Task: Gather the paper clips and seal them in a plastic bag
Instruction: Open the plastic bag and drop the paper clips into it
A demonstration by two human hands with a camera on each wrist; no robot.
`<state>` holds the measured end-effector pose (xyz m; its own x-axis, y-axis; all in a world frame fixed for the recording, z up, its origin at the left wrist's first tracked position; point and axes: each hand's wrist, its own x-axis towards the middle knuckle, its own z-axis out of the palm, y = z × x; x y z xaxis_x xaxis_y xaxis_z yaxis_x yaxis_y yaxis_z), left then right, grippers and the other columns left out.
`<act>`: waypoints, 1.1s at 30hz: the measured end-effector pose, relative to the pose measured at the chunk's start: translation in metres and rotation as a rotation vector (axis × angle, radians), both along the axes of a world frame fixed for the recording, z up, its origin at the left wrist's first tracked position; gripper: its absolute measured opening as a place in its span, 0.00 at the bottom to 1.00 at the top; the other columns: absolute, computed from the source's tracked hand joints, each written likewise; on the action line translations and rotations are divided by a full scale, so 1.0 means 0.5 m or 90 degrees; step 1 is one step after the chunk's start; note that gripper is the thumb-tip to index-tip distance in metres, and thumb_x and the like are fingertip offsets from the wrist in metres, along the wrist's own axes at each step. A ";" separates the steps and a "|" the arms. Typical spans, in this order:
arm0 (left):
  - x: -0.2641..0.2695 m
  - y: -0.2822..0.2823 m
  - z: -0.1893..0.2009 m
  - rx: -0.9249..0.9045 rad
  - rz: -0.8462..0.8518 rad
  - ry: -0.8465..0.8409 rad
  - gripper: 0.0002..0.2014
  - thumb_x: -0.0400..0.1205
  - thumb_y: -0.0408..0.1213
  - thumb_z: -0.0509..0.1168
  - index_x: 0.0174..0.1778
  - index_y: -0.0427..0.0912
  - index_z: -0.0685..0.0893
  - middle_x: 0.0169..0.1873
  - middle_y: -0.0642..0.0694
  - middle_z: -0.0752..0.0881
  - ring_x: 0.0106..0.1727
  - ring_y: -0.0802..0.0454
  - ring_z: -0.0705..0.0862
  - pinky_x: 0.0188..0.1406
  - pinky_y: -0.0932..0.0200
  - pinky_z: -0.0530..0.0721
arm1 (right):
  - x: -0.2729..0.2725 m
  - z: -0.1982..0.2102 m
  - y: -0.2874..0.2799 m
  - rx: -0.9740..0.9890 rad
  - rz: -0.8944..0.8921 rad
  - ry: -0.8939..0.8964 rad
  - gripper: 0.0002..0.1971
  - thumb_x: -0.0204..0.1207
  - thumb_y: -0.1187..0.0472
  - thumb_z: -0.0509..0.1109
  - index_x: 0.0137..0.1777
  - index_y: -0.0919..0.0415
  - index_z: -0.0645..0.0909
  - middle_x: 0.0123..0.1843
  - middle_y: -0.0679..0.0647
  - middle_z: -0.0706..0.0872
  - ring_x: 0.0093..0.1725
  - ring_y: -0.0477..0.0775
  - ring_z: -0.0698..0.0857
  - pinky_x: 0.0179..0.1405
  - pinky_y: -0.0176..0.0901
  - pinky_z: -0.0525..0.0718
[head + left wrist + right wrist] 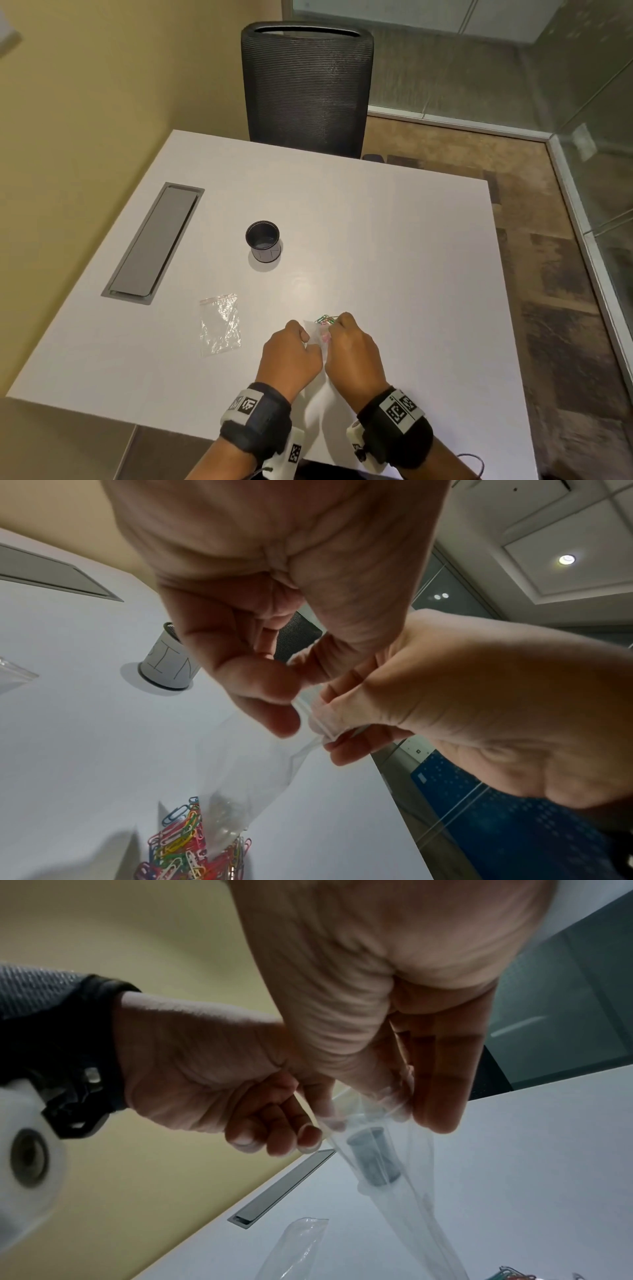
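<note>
A small clear plastic bag [317, 330] hangs between my two hands over the table's front middle. Coloured paper clips [185, 842] lie heaped in its bottom, which rests on the table. My left hand [301, 334] pinches the bag's top edge on the left. My right hand [342, 325] pinches the same strip on the right. In the left wrist view the left hand [284, 685] and right hand [342, 731] nearly touch at the bag [246, 772] mouth. In the right wrist view the right hand [404, 1104] squeezes the bag [411, 1218] top flat.
A second, empty clear bag [220, 325] lies flat to the left of my hands. A black cup [263, 241] stands mid-table. A grey cable lid [154, 240] is set into the white table [394, 240] at the left. A black mesh chair [306, 89] stands at the far side.
</note>
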<state>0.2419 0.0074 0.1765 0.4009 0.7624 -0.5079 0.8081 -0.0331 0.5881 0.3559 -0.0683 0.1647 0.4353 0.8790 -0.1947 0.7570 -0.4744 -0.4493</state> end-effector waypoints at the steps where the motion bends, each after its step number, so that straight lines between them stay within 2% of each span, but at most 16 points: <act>1: 0.000 -0.003 0.000 -0.001 0.001 -0.001 0.06 0.81 0.41 0.66 0.53 0.48 0.81 0.40 0.47 0.93 0.41 0.42 0.93 0.49 0.47 0.94 | -0.001 0.003 -0.002 -0.002 -0.002 0.002 0.06 0.82 0.65 0.76 0.57 0.62 0.89 0.55 0.57 0.83 0.40 0.60 0.90 0.33 0.41 0.76; 5: -0.003 -0.010 0.003 0.010 0.008 0.000 0.04 0.82 0.37 0.68 0.51 0.45 0.84 0.39 0.45 0.93 0.40 0.41 0.94 0.50 0.44 0.95 | -0.006 0.003 -0.006 -0.008 0.001 0.009 0.08 0.77 0.68 0.79 0.54 0.62 0.90 0.53 0.56 0.84 0.36 0.58 0.90 0.33 0.37 0.74; 9: -0.013 -0.007 -0.001 0.035 0.023 0.033 0.03 0.81 0.35 0.69 0.47 0.40 0.85 0.38 0.43 0.92 0.38 0.40 0.93 0.48 0.45 0.94 | -0.012 -0.002 -0.008 -0.011 -0.005 -0.007 0.10 0.67 0.75 0.84 0.43 0.63 0.89 0.46 0.58 0.86 0.27 0.58 0.88 0.27 0.35 0.71; 12: -0.016 -0.007 0.002 0.059 0.023 0.062 0.03 0.81 0.34 0.69 0.47 0.38 0.86 0.39 0.43 0.91 0.40 0.40 0.92 0.47 0.47 0.92 | -0.027 -0.005 -0.011 -0.032 -0.022 -0.015 0.08 0.70 0.75 0.80 0.46 0.65 0.88 0.49 0.59 0.87 0.31 0.61 0.90 0.29 0.38 0.72; 14: -0.017 -0.007 0.002 0.066 0.012 0.076 0.04 0.82 0.33 0.68 0.50 0.38 0.86 0.43 0.43 0.91 0.45 0.41 0.91 0.49 0.49 0.89 | -0.031 -0.012 -0.013 -0.031 -0.010 -0.017 0.08 0.70 0.75 0.78 0.43 0.63 0.86 0.49 0.57 0.85 0.31 0.60 0.89 0.28 0.39 0.71; 15: -0.018 -0.007 0.001 0.067 0.011 0.073 0.05 0.82 0.33 0.68 0.51 0.38 0.86 0.44 0.42 0.92 0.45 0.41 0.91 0.49 0.50 0.89 | -0.030 -0.018 -0.014 -0.032 0.005 -0.016 0.07 0.72 0.74 0.75 0.43 0.62 0.86 0.51 0.56 0.83 0.34 0.59 0.89 0.29 0.40 0.73; 16: -0.018 -0.006 0.002 0.063 0.012 0.066 0.04 0.82 0.33 0.68 0.52 0.39 0.86 0.43 0.43 0.92 0.45 0.41 0.92 0.49 0.50 0.90 | -0.029 -0.025 -0.015 -0.028 0.020 -0.005 0.07 0.75 0.72 0.72 0.45 0.61 0.88 0.56 0.54 0.82 0.43 0.59 0.90 0.32 0.42 0.78; 18: -0.019 -0.007 0.008 0.060 0.007 0.050 0.02 0.83 0.33 0.68 0.48 0.42 0.85 0.40 0.45 0.91 0.40 0.42 0.92 0.46 0.51 0.90 | -0.026 -0.031 -0.012 -0.048 0.063 0.055 0.15 0.80 0.67 0.68 0.56 0.54 0.93 0.73 0.52 0.81 0.69 0.57 0.86 0.54 0.47 0.87; 20: -0.020 -0.008 0.013 0.062 0.003 0.038 0.08 0.83 0.32 0.68 0.40 0.49 0.82 0.34 0.52 0.87 0.33 0.49 0.88 0.38 0.58 0.85 | -0.022 -0.029 -0.004 -0.074 0.097 0.091 0.19 0.82 0.65 0.65 0.64 0.49 0.94 0.86 0.54 0.73 0.85 0.58 0.72 0.78 0.54 0.78; 21: -0.021 -0.009 0.014 0.060 0.006 0.028 0.12 0.83 0.32 0.68 0.38 0.52 0.79 0.32 0.55 0.86 0.31 0.52 0.86 0.35 0.61 0.82 | -0.020 -0.025 0.001 -0.093 0.106 0.096 0.20 0.82 0.64 0.65 0.65 0.48 0.93 0.90 0.56 0.70 0.88 0.60 0.68 0.84 0.56 0.72; 23: -0.023 -0.008 0.012 0.065 0.002 0.028 0.09 0.83 0.32 0.68 0.39 0.50 0.81 0.33 0.54 0.87 0.32 0.51 0.87 0.38 0.59 0.85 | -0.018 -0.021 0.010 -0.124 0.110 0.103 0.20 0.82 0.64 0.66 0.67 0.47 0.92 0.93 0.57 0.64 0.91 0.61 0.63 0.89 0.58 0.66; 25: -0.025 -0.002 0.012 0.075 -0.010 0.034 0.03 0.83 0.33 0.69 0.44 0.44 0.84 0.35 0.51 0.88 0.35 0.50 0.89 0.44 0.55 0.89 | -0.015 -0.020 0.016 -0.168 0.104 0.084 0.19 0.82 0.62 0.67 0.69 0.51 0.91 0.94 0.58 0.62 0.91 0.62 0.63 0.89 0.58 0.65; 27: -0.025 0.000 0.015 0.084 -0.016 0.032 0.04 0.85 0.34 0.69 0.44 0.45 0.83 0.34 0.56 0.83 0.34 0.57 0.83 0.38 0.66 0.82 | -0.017 -0.017 0.022 -0.208 0.097 0.035 0.19 0.82 0.60 0.67 0.70 0.56 0.88 0.91 0.59 0.65 0.87 0.63 0.67 0.85 0.58 0.69; 28: -0.025 0.001 0.015 0.088 -0.019 0.038 0.03 0.86 0.35 0.68 0.46 0.44 0.84 0.34 0.56 0.82 0.35 0.57 0.81 0.37 0.67 0.80 | -0.020 -0.015 0.024 -0.220 0.093 0.005 0.18 0.82 0.59 0.67 0.70 0.57 0.88 0.88 0.59 0.67 0.84 0.63 0.70 0.82 0.58 0.71; 31: -0.020 0.003 0.011 0.098 -0.038 0.079 0.06 0.85 0.33 0.66 0.55 0.38 0.86 0.42 0.48 0.84 0.45 0.47 0.86 0.49 0.54 0.88 | -0.029 -0.007 0.030 -0.235 0.084 -0.043 0.18 0.83 0.58 0.66 0.70 0.59 0.86 0.83 0.58 0.71 0.80 0.64 0.73 0.77 0.58 0.75; 33: -0.017 0.005 0.008 0.098 -0.041 0.087 0.06 0.85 0.33 0.66 0.55 0.38 0.85 0.43 0.47 0.85 0.46 0.45 0.87 0.49 0.52 0.87 | -0.032 -0.004 0.033 -0.242 0.081 -0.047 0.18 0.84 0.57 0.66 0.70 0.59 0.84 0.81 0.58 0.72 0.78 0.63 0.73 0.75 0.57 0.76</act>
